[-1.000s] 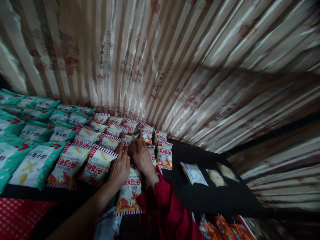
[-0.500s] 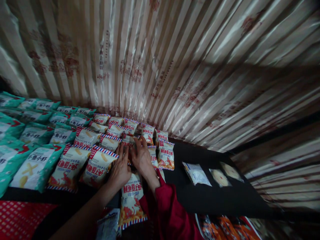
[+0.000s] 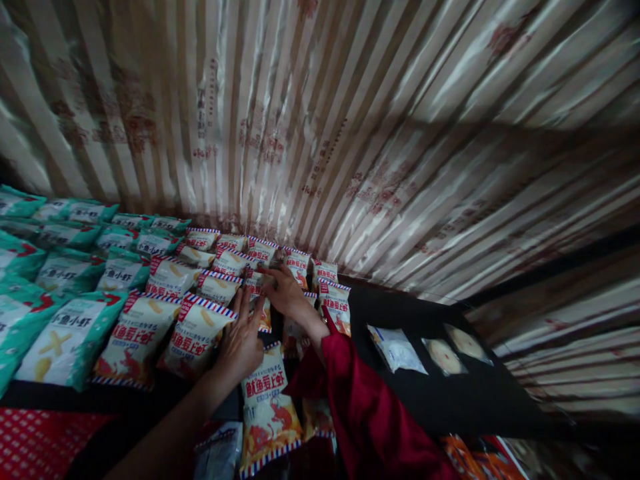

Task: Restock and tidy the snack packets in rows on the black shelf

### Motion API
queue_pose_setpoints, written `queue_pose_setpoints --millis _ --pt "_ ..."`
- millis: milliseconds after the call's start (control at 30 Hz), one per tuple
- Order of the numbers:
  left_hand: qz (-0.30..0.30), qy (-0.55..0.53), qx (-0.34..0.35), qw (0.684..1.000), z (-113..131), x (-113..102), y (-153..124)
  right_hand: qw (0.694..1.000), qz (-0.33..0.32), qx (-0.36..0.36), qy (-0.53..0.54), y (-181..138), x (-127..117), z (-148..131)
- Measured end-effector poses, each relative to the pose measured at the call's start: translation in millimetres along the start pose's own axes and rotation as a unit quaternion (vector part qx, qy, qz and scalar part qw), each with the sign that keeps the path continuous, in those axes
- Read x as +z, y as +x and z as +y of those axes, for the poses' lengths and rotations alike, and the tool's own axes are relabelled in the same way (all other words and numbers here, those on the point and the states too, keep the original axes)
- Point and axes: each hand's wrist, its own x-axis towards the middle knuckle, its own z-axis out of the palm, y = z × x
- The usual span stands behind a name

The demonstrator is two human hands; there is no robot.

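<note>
Beige snack bags with red lettering and striped edges stand in rows. My left hand (image 3: pixel 241 343) lies against the left side of one snack bag (image 3: pixel 255 283), its fingers stretched and slightly apart. From the right, my right hand (image 3: pixel 286 293) reaches to that bag's top right, index finger along the upper edge and thumb below, apparently pinching it. My hands hide part of this bag. Closer to me, another beige bag (image 3: pixel 271 407) lies below my wrists. Beside my left hand leans a front-row beige bag (image 3: pixel 194 339).
Teal snack bags (image 3: pixel 75 337) fill the left in rows. On the black surface (image 3: pixel 400 400) at right lie a white packet (image 3: pixel 397 349) and two round wrapped items (image 3: pixel 444 357). Orange packets (image 3: pixel 480 457) sit at the lower right. A pleated printed curtain (image 3: pixel 310 133) hangs behind.
My right hand has shifted up, its index finger now pointing left across the bag's top. The red sleeve has swung right, uncovering more of the bags below. My left hand stays nearly in place.
</note>
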Motion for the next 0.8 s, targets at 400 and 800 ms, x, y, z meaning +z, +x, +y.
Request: queue_pose_setpoints --millis 400,800 --pt "0.032 -0.003 0.019 0.999 -1.6 1.9 -0.6 0.996 0.075 0.045 -0.019 17.5 9.4 0.7" --pt "0.016 0.035 0.042 0.998 -4.8 -4.2 1.2 0.993 0.053 0.101 -0.030 14.4 15.4 7.6"
